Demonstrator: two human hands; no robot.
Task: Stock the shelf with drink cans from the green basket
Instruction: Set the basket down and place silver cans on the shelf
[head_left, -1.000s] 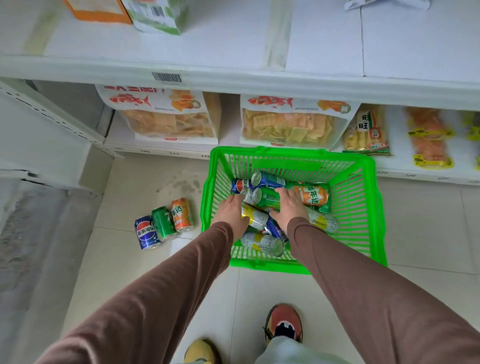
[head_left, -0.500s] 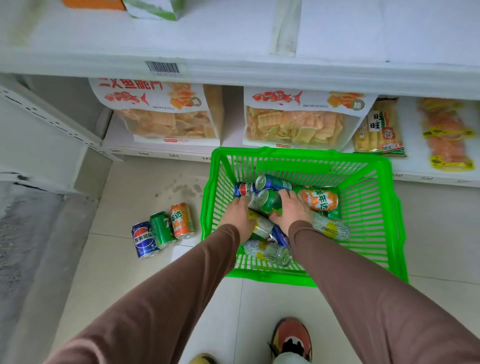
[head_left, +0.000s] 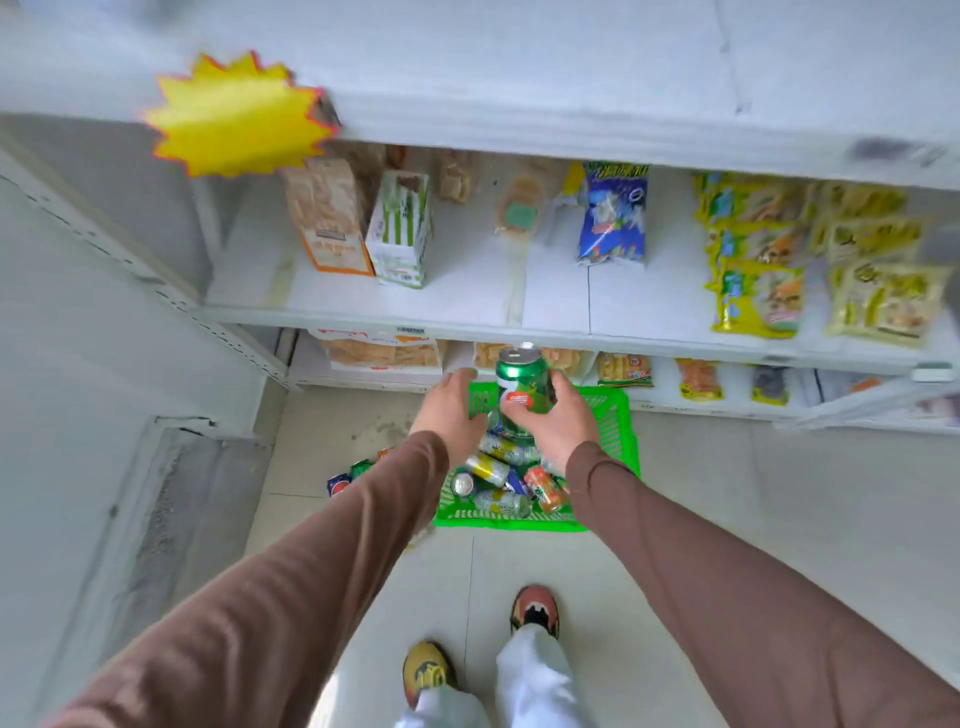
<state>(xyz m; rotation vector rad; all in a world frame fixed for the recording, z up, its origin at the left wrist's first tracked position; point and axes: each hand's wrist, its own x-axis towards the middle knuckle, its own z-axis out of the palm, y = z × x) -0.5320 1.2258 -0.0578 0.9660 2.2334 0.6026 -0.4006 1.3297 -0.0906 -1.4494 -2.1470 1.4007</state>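
Shelf (head_left: 467, 291) boards fill the upper view, the middle one carrying boxes and snack packets, with bare board between the green-and-white carton (head_left: 399, 228) and the blue packet (head_left: 613, 218). Below, the green basket (head_left: 621, 441) sits on the floor holding several cans on their sides, and a few more cans (head_left: 348, 475) lie on the tiles just beside it. The step in hand looks like carrying one can up from basket to shelf. The right hand (head_left: 558, 423) has its fingers wrapped round an upright green can (head_left: 524, 387), held above the basket. The left hand (head_left: 452, 410) hovers beside it, fingers loosely apart, holding nothing. Next, the can needs lifting onto bare board and standing upright.
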